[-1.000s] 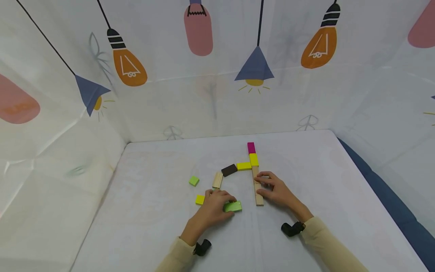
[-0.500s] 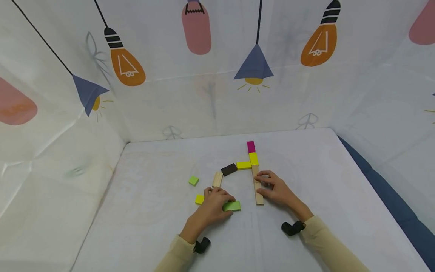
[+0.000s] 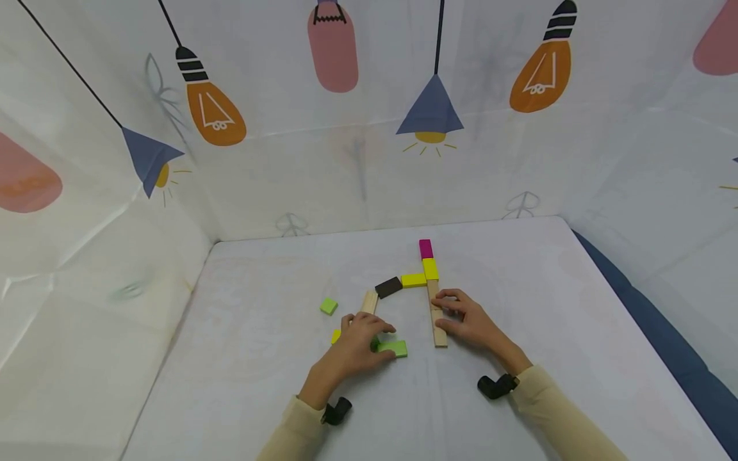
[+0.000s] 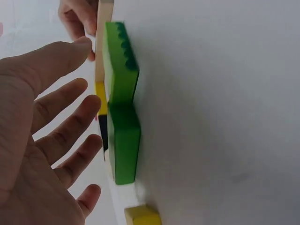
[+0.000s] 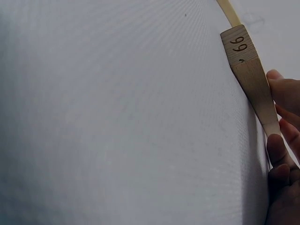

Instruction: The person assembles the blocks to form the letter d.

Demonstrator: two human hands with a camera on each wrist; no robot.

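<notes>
My left hand (image 3: 357, 346) hovers over two green blocks with its fingers spread and holding nothing. The left wrist view shows a light green block (image 4: 119, 70) with dark painted scallops, meeting end to end with a darker green block (image 4: 125, 145). From the head view, the hand covers most of the darker one. My right hand (image 3: 469, 320) lies beside a straight row of two plain wooden blocks, its fingertips against their right side. The nearer wooden block (image 3: 440, 336) has a number carved on its end (image 5: 240, 46).
Above the wooden row lie a yellow block (image 3: 430, 269) and a magenta block (image 3: 425, 248). Another yellow block (image 3: 413, 280), a dark brown block (image 3: 389, 287) and a pale wooden block (image 3: 369, 301) curve leftward. A small green block (image 3: 329, 306) and a yellow one (image 3: 336, 336) lie left.
My left hand has loosened from the green blocks and shifted slightly left, uncovering part of the darker green one. The right hand stays at the wooden blocks.
</notes>
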